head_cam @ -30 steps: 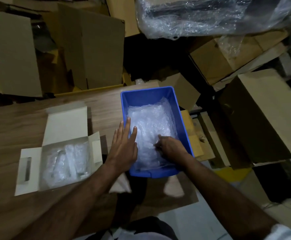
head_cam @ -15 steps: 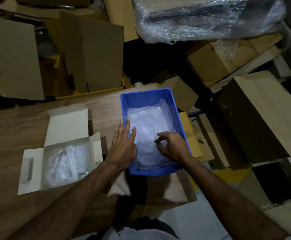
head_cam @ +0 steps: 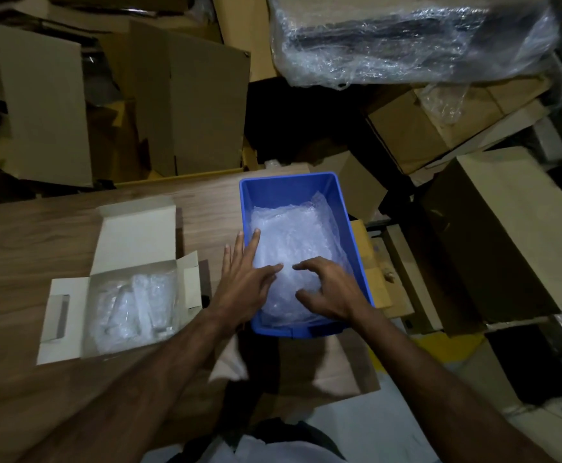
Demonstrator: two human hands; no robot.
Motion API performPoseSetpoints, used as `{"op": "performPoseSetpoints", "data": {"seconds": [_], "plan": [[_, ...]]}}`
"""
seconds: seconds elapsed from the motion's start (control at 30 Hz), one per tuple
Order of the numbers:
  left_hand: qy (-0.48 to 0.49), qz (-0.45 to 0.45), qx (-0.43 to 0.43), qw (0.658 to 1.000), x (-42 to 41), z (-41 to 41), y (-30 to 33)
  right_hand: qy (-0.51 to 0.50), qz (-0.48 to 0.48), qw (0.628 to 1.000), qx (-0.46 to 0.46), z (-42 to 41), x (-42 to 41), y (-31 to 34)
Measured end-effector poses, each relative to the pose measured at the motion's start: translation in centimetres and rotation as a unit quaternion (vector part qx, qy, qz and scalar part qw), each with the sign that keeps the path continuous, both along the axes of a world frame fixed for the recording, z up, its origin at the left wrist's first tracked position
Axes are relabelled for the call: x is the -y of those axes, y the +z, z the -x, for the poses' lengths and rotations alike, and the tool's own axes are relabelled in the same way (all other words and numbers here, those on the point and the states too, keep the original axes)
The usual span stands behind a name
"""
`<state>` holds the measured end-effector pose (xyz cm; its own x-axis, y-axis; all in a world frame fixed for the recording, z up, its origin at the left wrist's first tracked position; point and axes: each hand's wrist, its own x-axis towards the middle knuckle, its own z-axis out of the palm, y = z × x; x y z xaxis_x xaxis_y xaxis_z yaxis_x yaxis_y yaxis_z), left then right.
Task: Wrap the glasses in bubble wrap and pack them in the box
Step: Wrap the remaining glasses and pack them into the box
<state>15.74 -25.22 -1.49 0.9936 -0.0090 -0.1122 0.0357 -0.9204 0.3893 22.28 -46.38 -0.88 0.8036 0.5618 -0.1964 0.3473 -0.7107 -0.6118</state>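
Left hand (head_cam: 244, 285) fingers spread flat over rim of blue plastic bin (head_cam: 291, 188); right hand (head_cam: 328, 290) fingers curled, pressing clear bubble wrap sheets (head_cam: 293, 235) beneath; likely separating one sheet; pinch single edge; wrapped glasses (head_cam: 139, 305) in white cardboard box (head_cam: 136, 232), left of fingers.

Both hands (head_cam: 244, 279) (head_cam: 331, 292) on bubble wrap (head_cam: 293, 235); blue bin (head_cam: 289, 188).

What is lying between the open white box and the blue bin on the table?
In the head view, the left hand lies between the white box and the blue bin, fingers over the bin's rim onto the bubble wrap.
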Motion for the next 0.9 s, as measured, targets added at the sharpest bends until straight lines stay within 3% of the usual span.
{"op": "performPoseSetpoints", "data": {"seconds": [0.3, 0.4, 0.57, 0.7, 0.8, 0.9], "plan": [[0.024, -0.017, 0.05, 0.998, 0.2, 0.8, -0.4, 0.025, 0.02, 0.997, 0.076, 1.1, -2.0, -1.7], [0.055, 0.02, 0.061, 0.996, 0.2, 1.1, -0.6, 0.0, 0.003, 0.998, 0.068, 1.3, -2.4, -2.3], [0.058, 0.059, 0.045, 0.996, 0.0, 1.3, -1.2, 0.06, 0.079, 0.995, 0.021, 1.5, -3.1, -2.1], [0.034, 0.077, 0.038, 0.996, -0.4, 1.7, -1.2, 0.036, 0.028, 0.999, 0.021, 1.3, -3.0, -1.6], [0.028, 0.101, 0.026, 0.994, -1.1, 2.2, -1.0, -0.002, -0.037, 0.993, 0.108, 1.2, -2.1, 0.1], [0.016, 0.103, 0.035, 0.994, -1.7, 1.8, -0.7, 0.024, -0.062, 0.967, 0.247, 1.9, -1.6, 3.2]]}}
